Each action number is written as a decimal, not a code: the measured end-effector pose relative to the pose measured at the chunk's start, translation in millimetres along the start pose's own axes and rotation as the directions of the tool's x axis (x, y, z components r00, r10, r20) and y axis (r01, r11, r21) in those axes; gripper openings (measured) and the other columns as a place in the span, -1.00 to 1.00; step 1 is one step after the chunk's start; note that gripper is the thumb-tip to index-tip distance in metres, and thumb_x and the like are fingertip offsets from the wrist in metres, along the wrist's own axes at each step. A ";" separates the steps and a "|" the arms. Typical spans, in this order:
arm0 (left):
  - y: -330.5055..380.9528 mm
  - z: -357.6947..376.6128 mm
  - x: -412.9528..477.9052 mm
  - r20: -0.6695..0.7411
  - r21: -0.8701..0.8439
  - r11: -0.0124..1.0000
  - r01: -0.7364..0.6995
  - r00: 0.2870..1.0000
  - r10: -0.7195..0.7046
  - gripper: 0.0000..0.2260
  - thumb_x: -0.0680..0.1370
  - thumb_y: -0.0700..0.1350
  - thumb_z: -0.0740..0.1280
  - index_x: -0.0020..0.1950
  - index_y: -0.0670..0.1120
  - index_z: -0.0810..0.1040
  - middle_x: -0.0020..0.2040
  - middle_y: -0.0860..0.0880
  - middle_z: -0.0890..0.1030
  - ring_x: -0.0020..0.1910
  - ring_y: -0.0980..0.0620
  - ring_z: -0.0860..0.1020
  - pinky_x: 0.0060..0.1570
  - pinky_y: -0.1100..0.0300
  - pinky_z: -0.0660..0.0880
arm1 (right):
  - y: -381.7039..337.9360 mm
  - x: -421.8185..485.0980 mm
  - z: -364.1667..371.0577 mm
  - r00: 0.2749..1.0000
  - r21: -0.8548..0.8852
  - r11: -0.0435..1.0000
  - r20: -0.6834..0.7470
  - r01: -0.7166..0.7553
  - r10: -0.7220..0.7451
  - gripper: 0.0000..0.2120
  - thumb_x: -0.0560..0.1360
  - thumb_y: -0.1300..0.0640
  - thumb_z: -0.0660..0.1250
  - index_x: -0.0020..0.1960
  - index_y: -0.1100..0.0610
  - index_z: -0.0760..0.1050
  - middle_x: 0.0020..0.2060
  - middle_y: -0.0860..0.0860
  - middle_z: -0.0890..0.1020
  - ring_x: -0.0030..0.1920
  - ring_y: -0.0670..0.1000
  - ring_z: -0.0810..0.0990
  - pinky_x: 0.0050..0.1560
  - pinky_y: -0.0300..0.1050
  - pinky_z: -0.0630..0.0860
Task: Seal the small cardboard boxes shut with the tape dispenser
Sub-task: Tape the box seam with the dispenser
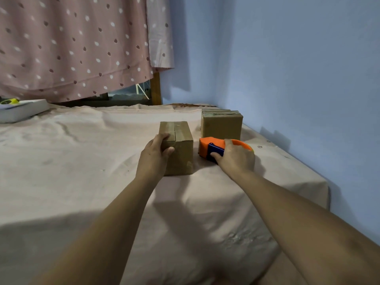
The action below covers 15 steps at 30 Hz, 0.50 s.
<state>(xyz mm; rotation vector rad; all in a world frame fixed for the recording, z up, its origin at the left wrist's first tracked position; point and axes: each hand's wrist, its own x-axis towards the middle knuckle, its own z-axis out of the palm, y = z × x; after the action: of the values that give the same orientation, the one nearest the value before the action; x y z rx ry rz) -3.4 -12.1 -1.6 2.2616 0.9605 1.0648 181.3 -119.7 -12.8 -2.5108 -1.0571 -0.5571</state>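
A small brown cardboard box (181,140) stands on the pink sheet, its top flaps closed with a seam down the middle. My left hand (153,156) grips its near left corner, fingers over the top and thumb on the front face. Just right of it lies an orange tape dispenser (212,145) with a dark blue part. My right hand (236,158) is curled over the dispenser's back, with the thumb on the blue part. Behind the dispenser a second cardboard box (221,125) sits near the wall, tape showing on its top.
The pink sheet (82,161) covers a bed that ends at the blue wall (298,79) on the right. A dotted pink curtain (72,48) hangs at the back. A white box (22,111) with a yellow-green object on top lies far left.
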 end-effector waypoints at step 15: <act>95.9 -11.0 -9.6 -0.189 0.112 0.946 -0.305 0.928 0.322 -0.64 0.59 -0.07 0.27 0.39 -0.03 0.41 0.47 -0.04 0.29 0.40 -0.10 0.27 0.33 -0.02 0.32 | -5.5 5.8 -86.1 0.981 0.855 0.518 -0.073 -0.032 0.181 -0.80 0.47 -0.13 0.35 0.01 -0.05 0.53 -0.21 -0.23 0.59 -0.11 -0.07 0.60 -0.09 -0.14 0.51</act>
<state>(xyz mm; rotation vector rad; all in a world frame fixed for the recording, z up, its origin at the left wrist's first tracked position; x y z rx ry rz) 21.4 -80.5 62.5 2.4657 0.7425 1.4433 162.5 -152.9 64.8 -1.5832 -0.8073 -0.1050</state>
